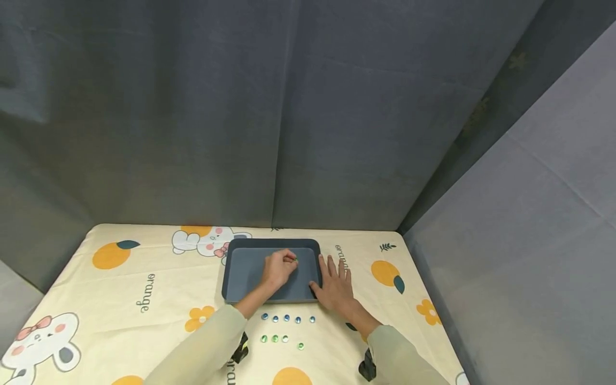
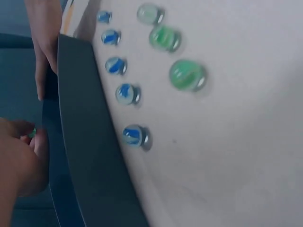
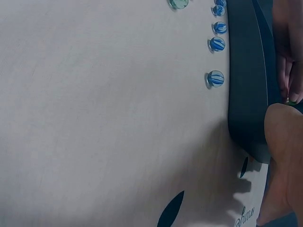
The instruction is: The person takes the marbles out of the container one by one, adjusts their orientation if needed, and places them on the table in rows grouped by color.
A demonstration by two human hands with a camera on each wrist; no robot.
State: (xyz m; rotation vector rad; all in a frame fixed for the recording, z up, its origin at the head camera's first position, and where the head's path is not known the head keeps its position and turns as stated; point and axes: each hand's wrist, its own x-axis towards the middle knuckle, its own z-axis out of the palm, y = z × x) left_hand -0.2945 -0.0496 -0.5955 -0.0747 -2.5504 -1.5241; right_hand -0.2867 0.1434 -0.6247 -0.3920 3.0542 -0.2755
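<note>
Over the dark grey rectangular tray [image 1: 240, 272], my left hand [image 1: 279, 268] pinches a small green marble [image 2: 32, 133] between thumb and fingertips, which cover most of it. My right hand [image 1: 334, 287] lies with straight, spread fingers along the tray's right rim, its thumb reaching over the inside. On the cloth in front of the tray, several clear marbles with blue swirls [image 1: 286, 317] form a row. Nearer to me is a looser row of green-swirled marbles [image 1: 275, 338], one of them paler, and the rightmost [image 1: 300, 346] sits a little apart and closer.
A cream tablecloth [image 1: 163, 331] printed with oranges, flowers and rabbits covers the table. Grey curtain [image 1: 192, 117] hangs behind the far edge, and a lighter grey panel [image 1: 529, 240] stands along the right side. The tray has a raised wall [image 2: 87, 142] all round.
</note>
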